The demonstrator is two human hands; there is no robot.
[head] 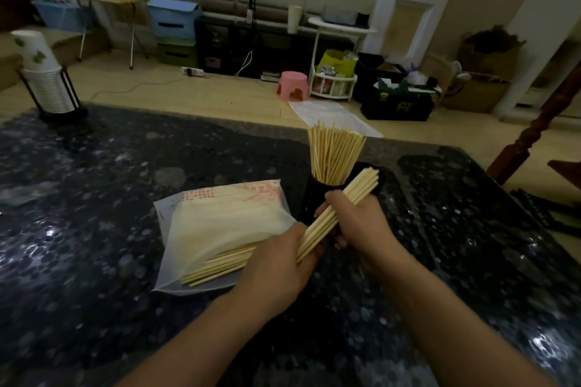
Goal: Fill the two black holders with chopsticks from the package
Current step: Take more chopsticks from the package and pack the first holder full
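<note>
Nearest the camera, a bundle of chopsticks [339,214] is held slantwise between both hands: the lower end is gripped by the left hand [283,264], whose fingers are curled round it, and the middle is clasped by the right hand [361,223], its thumb laid over the sticks and its fingers wrapped beneath. The upper tips of the bundle are pointed toward the rim of a second black holder [379,177], which is mostly hidden behind the right hand and the sticks (whether anything already stands in it cannot be told). Just left of the hands, the package [220,229] is seen lying flat on the dark speckled table [94,214], its near end open and a loose fan of chopsticks [217,267] spilling out of it, so a fair supply is judged to remain. Just beyond the hands, the first black holder [317,195] is seen upright and packed with standing chopsticks [333,154], and is taken as filled. Roughly half the task is therefore judged done; the second holder is left to be filled.
</note>
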